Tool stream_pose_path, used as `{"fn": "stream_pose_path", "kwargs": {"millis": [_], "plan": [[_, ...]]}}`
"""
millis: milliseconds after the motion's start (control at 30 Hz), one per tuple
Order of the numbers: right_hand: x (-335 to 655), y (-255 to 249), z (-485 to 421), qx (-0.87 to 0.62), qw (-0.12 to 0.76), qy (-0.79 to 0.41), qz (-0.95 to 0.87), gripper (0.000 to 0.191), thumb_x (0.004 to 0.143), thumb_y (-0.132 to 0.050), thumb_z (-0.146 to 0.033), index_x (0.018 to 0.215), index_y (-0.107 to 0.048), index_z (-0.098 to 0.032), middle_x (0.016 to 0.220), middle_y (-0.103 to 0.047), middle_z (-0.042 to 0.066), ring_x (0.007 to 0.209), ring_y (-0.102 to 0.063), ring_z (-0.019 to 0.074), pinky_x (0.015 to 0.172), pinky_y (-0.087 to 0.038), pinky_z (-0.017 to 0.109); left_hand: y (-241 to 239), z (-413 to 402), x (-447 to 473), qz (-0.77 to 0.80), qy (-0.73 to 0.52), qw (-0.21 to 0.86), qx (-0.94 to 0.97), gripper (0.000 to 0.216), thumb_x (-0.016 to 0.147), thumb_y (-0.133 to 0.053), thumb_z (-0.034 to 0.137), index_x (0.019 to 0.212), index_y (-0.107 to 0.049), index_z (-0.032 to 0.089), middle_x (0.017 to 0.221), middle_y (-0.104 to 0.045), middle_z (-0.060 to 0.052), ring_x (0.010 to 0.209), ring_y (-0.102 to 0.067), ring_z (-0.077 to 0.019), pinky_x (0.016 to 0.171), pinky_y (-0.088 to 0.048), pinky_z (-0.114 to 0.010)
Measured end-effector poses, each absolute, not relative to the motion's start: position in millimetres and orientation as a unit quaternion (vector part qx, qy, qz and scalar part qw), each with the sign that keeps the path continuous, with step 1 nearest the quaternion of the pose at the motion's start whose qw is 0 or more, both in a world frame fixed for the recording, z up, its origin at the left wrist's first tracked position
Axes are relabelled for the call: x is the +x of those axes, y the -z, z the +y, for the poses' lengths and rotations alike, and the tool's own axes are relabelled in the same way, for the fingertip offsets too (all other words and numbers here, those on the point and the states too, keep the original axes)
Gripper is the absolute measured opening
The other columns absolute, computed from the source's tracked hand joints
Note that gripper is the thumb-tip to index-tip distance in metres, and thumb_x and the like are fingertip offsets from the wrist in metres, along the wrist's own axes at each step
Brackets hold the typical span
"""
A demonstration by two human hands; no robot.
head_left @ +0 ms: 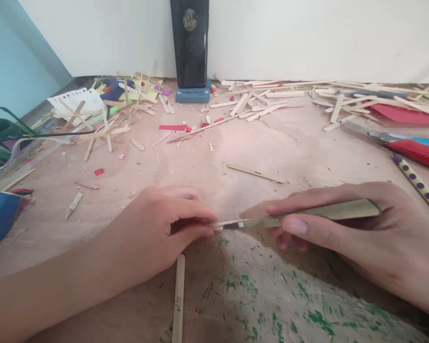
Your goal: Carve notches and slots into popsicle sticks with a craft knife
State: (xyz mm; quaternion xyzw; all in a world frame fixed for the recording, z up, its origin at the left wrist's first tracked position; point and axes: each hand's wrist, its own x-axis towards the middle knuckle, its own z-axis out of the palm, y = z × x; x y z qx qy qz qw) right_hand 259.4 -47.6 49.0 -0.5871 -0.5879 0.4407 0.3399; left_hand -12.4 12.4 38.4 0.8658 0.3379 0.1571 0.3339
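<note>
My left hand (164, 224) rests on the brown table (236, 157), its fingers pinched on the end of a thin wooden stick (221, 224). My right hand (361, 233) grips a knife with a pale wooden handle (329, 212). The knife's dark blade (234, 225) lies against the stick just right of my left fingertips. A popsicle stick (178, 300) with pen marks lies on the table below my left hand.
Many loose popsicle sticks (257, 107) and red scraps litter the far side of the table. A black upright device (190, 45) stands on a blue base at the back. A spotted pencil (418, 183) and red-handled tool (414, 150) lie right. Green wire (0, 128) sits left.
</note>
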Motion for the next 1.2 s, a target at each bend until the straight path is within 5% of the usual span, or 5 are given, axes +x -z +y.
{"fn": "stream_pose_path", "kwargs": {"millis": [1200], "plan": [[261.9,-42.9,-47.3,-0.591,0.340,-0.436,-0.587,0.018,0.080,-0.087,-0.050,0.092,-0.090,-0.036,0.075,-0.083,0.003,0.059,-0.078,0.0225,0.052,-0.064,0.021,-37.7,14.0,-12.0,0.339,-0.153,0.351,0.859,0.016,0.098,-0.070,0.014,0.099,-0.080,0.026,0.094,-0.075,0.008,0.086,-0.068,-0.0092,0.076,-0.046,-0.023]]}}
